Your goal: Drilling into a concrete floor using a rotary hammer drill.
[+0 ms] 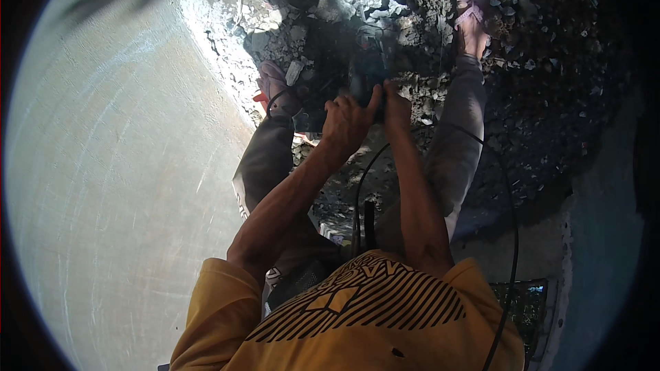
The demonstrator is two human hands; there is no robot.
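Observation:
A dark, bluish corded power tool (369,69) points away from me over broken rubble; shadow and blur hide its exact kind and its front end. My left hand (348,120) is closed at its near end, thumb stretched toward the right. Close beside it, my right hand (397,108) wraps the right side of the same tool, its fingers curled. A black power cord (512,213) loops past my right leg and runs back over my right side.
Rubble and broken chunks (529,117) cover the ground ahead and to the right. A smooth pale wall or slab (130,185) fills the left side. My left foot (273,82) and right foot (471,17) stand apart in sandals, the right one farther forward.

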